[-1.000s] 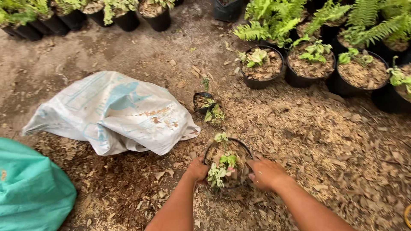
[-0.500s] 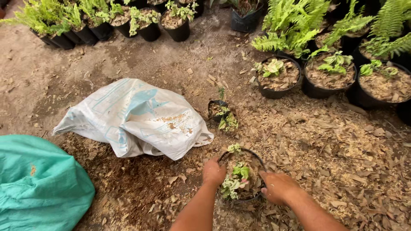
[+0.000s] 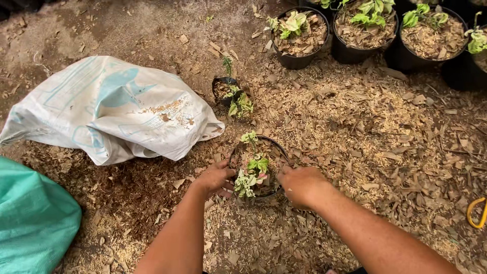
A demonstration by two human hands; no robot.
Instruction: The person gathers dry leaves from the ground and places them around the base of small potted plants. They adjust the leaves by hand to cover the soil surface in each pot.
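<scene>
— Take the pot between the hands (image 3: 257, 167) as the landmark. What sits around it?

— The left hand (image 3: 214, 177) touches its left rim, the right hand (image 3: 300, 185) its right rim. A seedling (image 3: 252, 172) stands in it.

— And beyond it?

— A smaller pot (image 3: 224, 90) lies just behind it, slightly left. Well behind and to the right, a row of larger pots (image 3: 350, 35) stands side by side.

— To the left?

— A woven sack (image 3: 109, 109) lies left and behind, near the pot. A second sack (image 3: 33, 218) lies farther left, nearer the person.

— To the right?

— A looped handle (image 3: 476, 213) lies well apart, at the right edge. Everything rests on husk-strewn ground (image 3: 365, 132).
</scene>
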